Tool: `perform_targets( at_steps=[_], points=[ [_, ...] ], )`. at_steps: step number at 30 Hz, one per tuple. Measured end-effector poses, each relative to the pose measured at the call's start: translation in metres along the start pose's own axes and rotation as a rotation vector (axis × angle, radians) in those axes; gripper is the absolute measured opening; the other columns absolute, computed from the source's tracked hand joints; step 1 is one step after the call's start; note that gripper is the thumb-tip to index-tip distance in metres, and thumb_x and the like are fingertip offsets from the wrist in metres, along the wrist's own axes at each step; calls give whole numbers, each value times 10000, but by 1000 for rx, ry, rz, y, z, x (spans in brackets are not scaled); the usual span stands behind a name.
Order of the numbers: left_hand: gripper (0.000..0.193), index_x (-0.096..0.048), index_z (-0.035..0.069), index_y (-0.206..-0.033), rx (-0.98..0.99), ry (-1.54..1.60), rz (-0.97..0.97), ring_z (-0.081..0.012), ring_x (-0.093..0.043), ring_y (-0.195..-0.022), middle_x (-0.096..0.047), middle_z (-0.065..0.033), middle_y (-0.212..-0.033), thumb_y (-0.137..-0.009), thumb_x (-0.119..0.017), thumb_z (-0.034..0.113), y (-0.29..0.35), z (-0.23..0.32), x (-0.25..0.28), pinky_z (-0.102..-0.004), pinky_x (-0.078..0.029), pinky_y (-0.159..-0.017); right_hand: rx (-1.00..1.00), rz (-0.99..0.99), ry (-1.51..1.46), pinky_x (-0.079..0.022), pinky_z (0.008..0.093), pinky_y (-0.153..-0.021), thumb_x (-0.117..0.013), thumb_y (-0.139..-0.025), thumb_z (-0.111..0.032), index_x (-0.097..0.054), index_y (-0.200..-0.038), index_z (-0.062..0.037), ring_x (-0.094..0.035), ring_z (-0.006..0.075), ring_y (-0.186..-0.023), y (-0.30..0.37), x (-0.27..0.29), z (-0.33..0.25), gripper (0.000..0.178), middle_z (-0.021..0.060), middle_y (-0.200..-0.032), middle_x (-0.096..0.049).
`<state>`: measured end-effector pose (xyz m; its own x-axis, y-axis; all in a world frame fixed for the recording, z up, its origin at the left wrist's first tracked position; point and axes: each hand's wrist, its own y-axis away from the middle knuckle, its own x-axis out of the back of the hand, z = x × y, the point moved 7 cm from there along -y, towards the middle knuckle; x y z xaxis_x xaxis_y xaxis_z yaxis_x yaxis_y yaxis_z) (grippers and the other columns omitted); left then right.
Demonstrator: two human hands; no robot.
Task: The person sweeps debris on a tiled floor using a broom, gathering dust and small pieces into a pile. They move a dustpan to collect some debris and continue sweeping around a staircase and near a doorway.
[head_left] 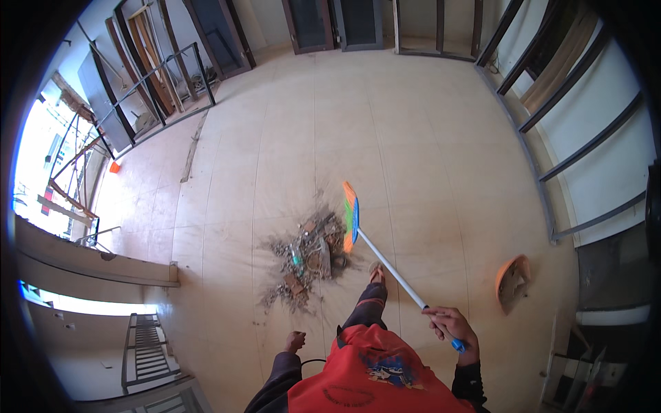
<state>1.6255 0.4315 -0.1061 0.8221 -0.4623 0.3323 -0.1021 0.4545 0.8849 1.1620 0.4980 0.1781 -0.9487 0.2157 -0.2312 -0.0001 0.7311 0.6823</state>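
Observation:
My right hand (451,325) is wrapped round the upper end of a broom (392,268) with a pale handle and a blue cap. The broom's head (352,217), with orange, green and blue bristles, rests on the floor at the right edge of a heap of debris (310,251). Grey rubble, brownish chunks and a greenish bottle-like piece show in that heap. Curled closed, my left hand (295,341) hangs at my side, near the heap's lower edge, and nothing shows in it. One sandalled foot (376,272) stands just right of the debris.
An orange basin (513,283) with some debris in it sits on the tiled floor (427,151) at the right. Dark metal frames (578,144) lean along the right wall. Door panels (310,24) stand at the back. A railing (158,82) and timber are at far left.

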Motion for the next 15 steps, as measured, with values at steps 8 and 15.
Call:
perform_targets(
  at_steps=[8,15],
  points=[
    [230,-571,39,-741,-711,-675,124,-272,-555,-679,-568,-159,-728,-684,-474,240,-173,248,-32,-333,-422,-550,444,193,-569,-353,228,-314,-341,-790,-412,-439,-682,-53,-424,129,-390,-19,102,-157,388,105,-590,-466],
    [300,-521,13,-912,-756,1,-147,-188,-578,-649,-575,-155,-762,-732,-491,252,-85,564,-195,-276,-433,-574,775,661,-536,-338,217,-354,-294,-782,-498,-399,-823,-115,-424,125,-416,-57,189,-263,400,64,-588,-467]
  ],
)
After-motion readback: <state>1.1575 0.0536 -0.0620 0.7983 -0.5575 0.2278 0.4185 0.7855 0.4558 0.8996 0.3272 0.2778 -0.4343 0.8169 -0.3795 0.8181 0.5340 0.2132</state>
